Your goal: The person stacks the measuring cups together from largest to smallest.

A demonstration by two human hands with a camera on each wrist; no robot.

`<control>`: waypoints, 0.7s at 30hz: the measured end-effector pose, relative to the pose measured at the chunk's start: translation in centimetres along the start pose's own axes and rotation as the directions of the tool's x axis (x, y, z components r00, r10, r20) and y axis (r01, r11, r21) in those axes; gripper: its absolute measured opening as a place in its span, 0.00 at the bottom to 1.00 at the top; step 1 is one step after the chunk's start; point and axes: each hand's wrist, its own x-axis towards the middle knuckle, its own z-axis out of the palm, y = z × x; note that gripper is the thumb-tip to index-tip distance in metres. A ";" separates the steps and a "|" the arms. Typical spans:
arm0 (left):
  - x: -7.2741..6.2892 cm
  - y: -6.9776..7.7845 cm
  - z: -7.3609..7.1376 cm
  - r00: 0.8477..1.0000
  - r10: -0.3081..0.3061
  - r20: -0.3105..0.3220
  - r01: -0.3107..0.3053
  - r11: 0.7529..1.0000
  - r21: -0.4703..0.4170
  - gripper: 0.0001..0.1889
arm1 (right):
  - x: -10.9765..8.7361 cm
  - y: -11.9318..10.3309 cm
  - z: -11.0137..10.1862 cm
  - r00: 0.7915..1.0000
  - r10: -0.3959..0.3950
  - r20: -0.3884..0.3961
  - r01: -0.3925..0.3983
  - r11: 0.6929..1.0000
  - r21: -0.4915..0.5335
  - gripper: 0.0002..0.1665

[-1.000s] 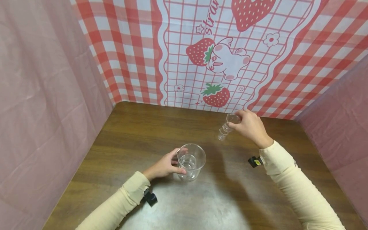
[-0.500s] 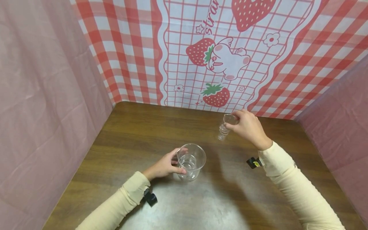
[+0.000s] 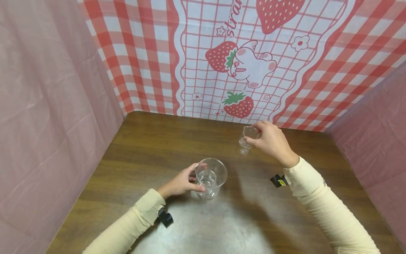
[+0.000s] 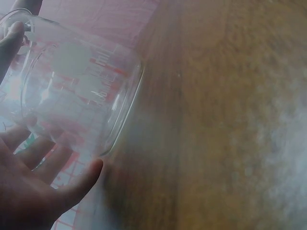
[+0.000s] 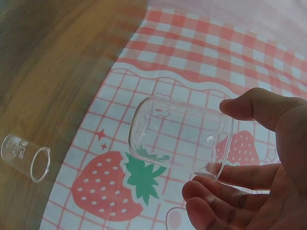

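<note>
Near the middle of the table, my left hand (image 3: 180,181) grips a large glass beaker (image 3: 219,188) from its left side, thumb in front and fingers behind. A smaller round glass shape (image 3: 208,178) shows inside it, apparently a nested beaker. Printed marks are visible on the glass in the left wrist view. Farther back, my right hand (image 3: 272,141) pinches a medium clear beaker (image 5: 168,136) near its rim between thumb and fingers. In the right wrist view that beaker is off the table. A small beaker (image 5: 26,158) stands on the table, partly overlapped by the held one in the head view.
The brown wooden table (image 3: 142,141) ends at a strawberry-print checked cloth (image 3: 203,70) hanging behind it. Pink curtains (image 3: 57,106) close in the left and right sides. Black wrist cameras (image 3: 165,217) sit under both cuffs.
My right hand has moved a little to the left with the medium beaker, which now overlaps the small beaker more in the head view. The left hand and large beaker stay in place.
</note>
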 end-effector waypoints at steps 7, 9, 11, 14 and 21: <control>-0.1 0.1 0.0 1.000 0.002 0.000 -0.002 1.000 0.000 0.45 | -0.2 -0.6 -0.1 1.000 -0.025 -0.004 0.026 1.000 0.007 0.25; -0.1 0.1 0.1 1.000 0.004 0.000 -0.004 1.000 0.000 0.44 | -0.3 -0.7 -0.1 1.000 -0.029 -0.004 0.029 0.999 0.012 0.25; -0.2 0.1 0.1 1.000 0.005 0.001 -0.005 1.000 -0.001 0.44 | -0.3 -0.9 -0.1 1.000 -0.031 0.000 0.031 0.999 0.016 0.25; -0.2 0.0 0.1 1.000 0.007 0.003 -0.007 1.000 0.001 0.44 | -0.4 -1.1 -0.1 0.999 -0.034 0.004 0.034 0.999 0.019 0.25; -0.1 0.2 0.0 1.000 0.007 0.002 -0.007 1.000 0.000 0.44 | -0.5 -1.5 -0.2 0.998 -0.056 -0.013 0.056 0.998 0.018 0.24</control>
